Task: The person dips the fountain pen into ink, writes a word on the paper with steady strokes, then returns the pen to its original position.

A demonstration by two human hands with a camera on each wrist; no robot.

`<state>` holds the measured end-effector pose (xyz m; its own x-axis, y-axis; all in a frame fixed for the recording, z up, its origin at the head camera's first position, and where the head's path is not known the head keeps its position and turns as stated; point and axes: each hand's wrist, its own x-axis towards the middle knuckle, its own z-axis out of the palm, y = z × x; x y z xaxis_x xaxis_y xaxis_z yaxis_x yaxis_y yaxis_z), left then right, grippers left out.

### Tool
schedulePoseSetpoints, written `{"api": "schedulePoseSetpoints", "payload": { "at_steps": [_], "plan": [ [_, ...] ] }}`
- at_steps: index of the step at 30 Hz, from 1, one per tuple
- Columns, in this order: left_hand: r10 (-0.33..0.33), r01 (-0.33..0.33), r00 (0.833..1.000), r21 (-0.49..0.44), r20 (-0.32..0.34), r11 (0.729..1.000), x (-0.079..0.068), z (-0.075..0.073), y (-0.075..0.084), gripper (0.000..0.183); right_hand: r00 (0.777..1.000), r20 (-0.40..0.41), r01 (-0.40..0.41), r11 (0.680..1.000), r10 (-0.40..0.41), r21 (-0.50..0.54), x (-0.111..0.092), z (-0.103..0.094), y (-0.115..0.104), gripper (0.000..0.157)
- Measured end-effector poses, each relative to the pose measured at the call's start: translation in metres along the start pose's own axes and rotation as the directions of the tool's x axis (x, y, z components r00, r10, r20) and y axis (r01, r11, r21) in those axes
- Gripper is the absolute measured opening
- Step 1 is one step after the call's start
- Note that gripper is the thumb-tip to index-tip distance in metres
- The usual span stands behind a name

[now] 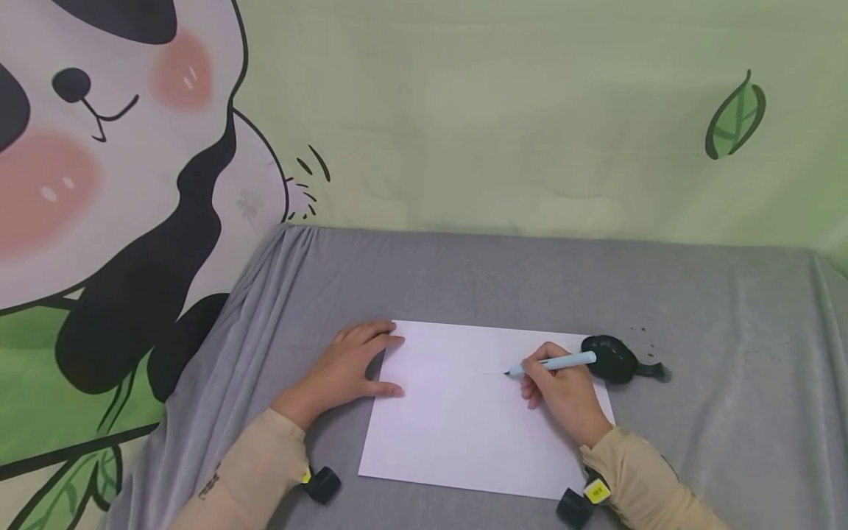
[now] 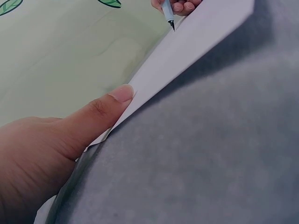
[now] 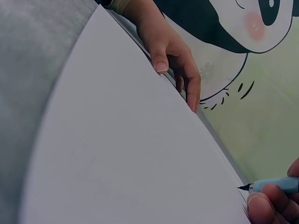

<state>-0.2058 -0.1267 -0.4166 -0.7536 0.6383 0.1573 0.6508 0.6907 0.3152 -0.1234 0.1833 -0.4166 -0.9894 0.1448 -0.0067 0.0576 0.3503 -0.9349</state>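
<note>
My right hand [image 1: 559, 386] pinches a light blue pen [image 1: 563, 361] with a dark pointed tip. The tip meets a white sheet of paper [image 1: 437, 434], right of its middle, at the end of a faint short line [image 1: 492, 374]. At the sheet's left edge, my left hand [image 1: 344, 368] rests with thumb and fingers spread, the fingertips on the paper. In the left wrist view, its thumb [image 2: 105, 107] presses the paper's edge. The right wrist view shows the pen [image 3: 273, 183] low at the right, with part of the holding hand cut off.
A glossy black gourd-shaped object [image 1: 612, 359] with a stem lies at the sheet's upper right corner. Small dark specks [image 1: 642, 337] dot the grey cloth [image 1: 729, 412] near it. Behind the table hangs a pale green backdrop [image 1: 497, 125] with a cartoon panda.
</note>
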Motion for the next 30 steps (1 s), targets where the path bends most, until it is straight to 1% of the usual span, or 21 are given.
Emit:
{"api": "schedulePoseSetpoints", "payload": {
  "at_steps": [11,17,30],
  "plan": [
    [0.000,0.000,1.000,0.005,0.000,1.000,0.0005,0.0003,-0.0002,0.077,0.999,-0.024,-0.026,1.000,0.027,0.015,0.0011,-0.0011,0.0001,0.016],
    [0.003,-0.003,1.000,0.011,-0.006,1.000,0.0002,0.0006,-0.0003,0.076,0.999,-0.042,-0.034,0.999,0.035,0.006,0.0003,-0.0010,-0.0003,0.015],
    [-0.007,0.007,1.000,0.013,0.008,1.000,0.0001,0.0006,-0.0002,0.076,0.996,-0.078,-0.041,0.999,0.039,-0.024,-0.0005,-0.0013,-0.0002,0.014]
  ]
}}
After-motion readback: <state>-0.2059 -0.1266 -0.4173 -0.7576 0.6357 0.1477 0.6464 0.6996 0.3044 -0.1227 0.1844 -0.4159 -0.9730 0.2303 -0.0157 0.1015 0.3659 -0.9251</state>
